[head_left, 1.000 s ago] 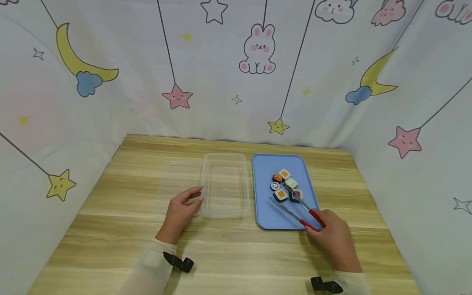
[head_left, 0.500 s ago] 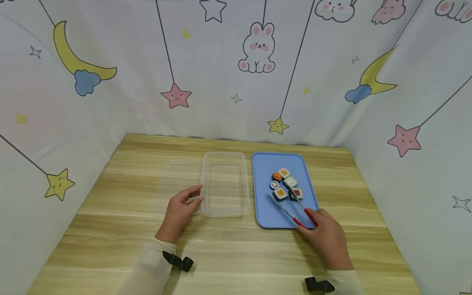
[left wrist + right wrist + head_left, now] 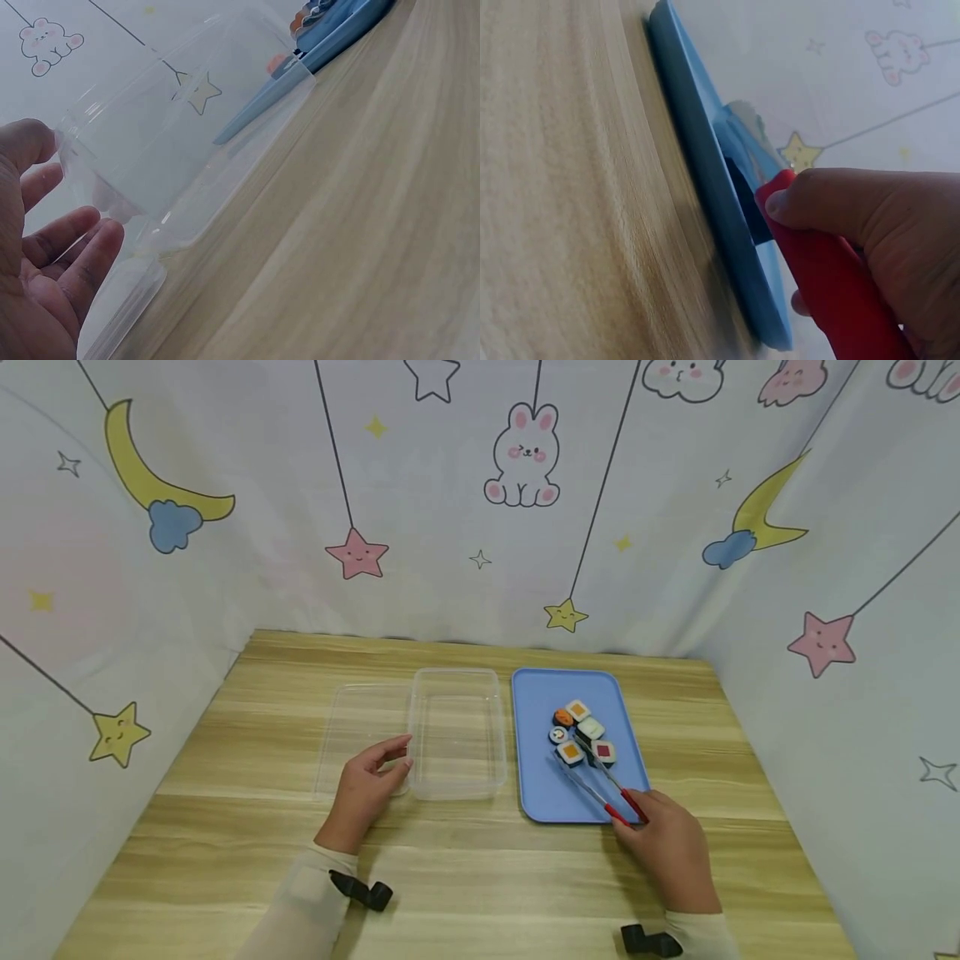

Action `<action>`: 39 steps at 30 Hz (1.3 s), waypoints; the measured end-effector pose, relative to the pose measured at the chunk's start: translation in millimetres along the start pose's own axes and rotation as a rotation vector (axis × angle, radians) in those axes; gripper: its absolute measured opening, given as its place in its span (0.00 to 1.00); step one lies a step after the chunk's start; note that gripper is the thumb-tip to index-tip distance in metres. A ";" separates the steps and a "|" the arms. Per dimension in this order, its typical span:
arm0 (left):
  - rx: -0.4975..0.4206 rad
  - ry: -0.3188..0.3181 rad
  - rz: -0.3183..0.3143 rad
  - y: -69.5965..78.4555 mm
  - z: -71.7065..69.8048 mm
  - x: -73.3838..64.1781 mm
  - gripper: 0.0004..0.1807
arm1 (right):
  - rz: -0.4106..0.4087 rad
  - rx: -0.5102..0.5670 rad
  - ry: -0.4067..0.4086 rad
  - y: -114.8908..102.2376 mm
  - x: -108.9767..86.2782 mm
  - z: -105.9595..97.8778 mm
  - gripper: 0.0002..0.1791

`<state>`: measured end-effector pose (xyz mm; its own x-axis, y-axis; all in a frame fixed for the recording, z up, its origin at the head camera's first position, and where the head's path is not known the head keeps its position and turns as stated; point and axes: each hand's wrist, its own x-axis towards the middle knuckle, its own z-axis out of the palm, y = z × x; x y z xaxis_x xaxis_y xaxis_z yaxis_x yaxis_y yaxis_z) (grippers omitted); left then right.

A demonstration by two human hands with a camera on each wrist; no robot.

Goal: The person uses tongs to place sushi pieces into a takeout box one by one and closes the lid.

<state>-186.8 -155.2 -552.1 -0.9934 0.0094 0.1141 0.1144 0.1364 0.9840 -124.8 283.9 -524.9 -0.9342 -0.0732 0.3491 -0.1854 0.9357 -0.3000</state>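
Observation:
My right hand [image 3: 667, 852] grips tongs [image 3: 618, 789] by their red handles, over the blue tray [image 3: 536, 793]. Spread metal tips stand on either side of a sushi piece [image 3: 569, 752] with an orange centre; whether they touch it I cannot tell. Close around it sit several other sushi pieces, among them one with a dark red centre [image 3: 603, 752] and a small round one [image 3: 558, 735]. In the right wrist view a red handle [image 3: 832, 285] lies under the thumb. My left hand [image 3: 367, 789] touches the left side of a clear plastic container [image 3: 457, 789], fingers loosely bent.
A flat clear lid [image 3: 352, 727] lies left of the container, partly behind the left hand. Container and tray stand side by side on the wooden table [image 3: 465, 877]. A patterned white cloth [image 3: 420, 585] rises behind and at both sides.
My right hand has shifted left overall, and the tongs' tips have moved from around the dark-red-centred piece to either side of the orange-centred one. The left hand stays at the container.

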 end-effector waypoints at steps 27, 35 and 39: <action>-0.014 -0.007 0.014 -3.0 -3.6 1.1 0.24 | 0.067 0.102 -0.016 2.5 1.1 -2.5 0.19; -0.011 -0.023 0.010 -3.0 -5.2 0.7 0.25 | 0.016 0.090 0.062 0.6 13.3 -14.9 0.21; -0.004 -0.026 0.018 -1.6 -4.7 0.0 0.25 | -0.019 0.113 0.069 -10.1 28.9 -27.8 0.21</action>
<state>-186.9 -160.1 -553.1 -0.9910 0.0380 0.1284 0.1323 0.1317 0.9824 -141.5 281.9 -487.1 -0.9077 -0.0628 0.4149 -0.2395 0.8893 -0.3896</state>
